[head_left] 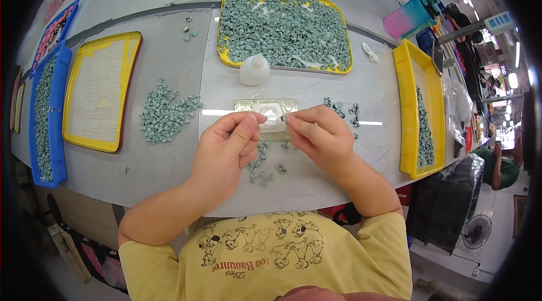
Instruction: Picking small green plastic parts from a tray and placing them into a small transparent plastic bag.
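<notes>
My left hand [226,146] is closed, thumb and forefinger pinched together over the left side of a small rectangular block [247,106]. Whatever lies in that pinch, if anything, is too small to make out. Opposite it, my right hand [323,134] pinches a tiny dark piece [283,118] between thumb and fingertips. Between the two hands, a round whitish patch [273,115] shows on the block. Several loose green pieces [261,178] lie on the table just below the block. A small group of darker, shiny pieces [354,110] lies beyond my right hand.
A white bottle [255,71] stands before a yellow-rimmed tray [351,58] of green pieces. A green pile [165,112] lies left, near a yellow-framed tray [69,115] and a blue bin [61,126]. A yellow bin [405,115] holds green pieces at right, with a tumbler [407,17] behind.
</notes>
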`<state>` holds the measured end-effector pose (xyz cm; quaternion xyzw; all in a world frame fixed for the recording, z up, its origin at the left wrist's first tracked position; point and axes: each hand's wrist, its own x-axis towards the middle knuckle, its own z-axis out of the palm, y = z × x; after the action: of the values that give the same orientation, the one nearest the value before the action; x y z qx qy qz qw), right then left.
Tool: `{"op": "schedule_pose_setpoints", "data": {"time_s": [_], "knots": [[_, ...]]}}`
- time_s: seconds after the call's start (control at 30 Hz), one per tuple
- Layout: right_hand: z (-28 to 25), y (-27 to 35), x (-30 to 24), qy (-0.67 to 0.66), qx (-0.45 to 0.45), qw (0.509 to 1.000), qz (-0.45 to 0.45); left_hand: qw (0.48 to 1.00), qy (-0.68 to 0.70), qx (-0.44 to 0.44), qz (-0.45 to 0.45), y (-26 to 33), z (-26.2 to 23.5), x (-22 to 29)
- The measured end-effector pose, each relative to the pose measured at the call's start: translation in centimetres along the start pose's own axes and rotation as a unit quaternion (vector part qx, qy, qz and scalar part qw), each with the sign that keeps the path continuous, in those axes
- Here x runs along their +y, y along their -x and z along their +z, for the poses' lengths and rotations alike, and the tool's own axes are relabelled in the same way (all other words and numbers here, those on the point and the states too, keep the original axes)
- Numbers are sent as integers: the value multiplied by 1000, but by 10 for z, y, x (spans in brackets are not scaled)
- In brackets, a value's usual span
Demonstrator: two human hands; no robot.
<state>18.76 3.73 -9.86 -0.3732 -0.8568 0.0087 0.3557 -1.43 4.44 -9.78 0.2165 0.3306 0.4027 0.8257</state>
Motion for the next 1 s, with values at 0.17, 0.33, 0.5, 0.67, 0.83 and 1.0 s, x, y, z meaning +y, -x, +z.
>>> {"op": "schedule_pose_setpoints", "data": {"time_s": [0.17, 0.33, 0.5, 0.67, 0.83, 1.0], "knots": [[3, 1, -1, 23, -7, 1000, -20, 999, -19, 32, -8, 3, 4, 0], [5, -3, -7, 89, -26, 993, -71, 999, -27, 26, 28, 4, 2, 1], [8, -5, -10, 92, -32, 992, -82, 999, -30, 34, 23, 4, -2, 0], [10, -6, -11, 91, -27, 991, -91, 999, -15, 38, 4, 6, -6, 1], [16, -3, -13, 17, 32, 999, 0, 999, -29, 8, -40, 10, -11, 5], [19, -6, -29, -129, 33, 973, 188, 997, -45, -4, -64, 13, -13, 5]]}}
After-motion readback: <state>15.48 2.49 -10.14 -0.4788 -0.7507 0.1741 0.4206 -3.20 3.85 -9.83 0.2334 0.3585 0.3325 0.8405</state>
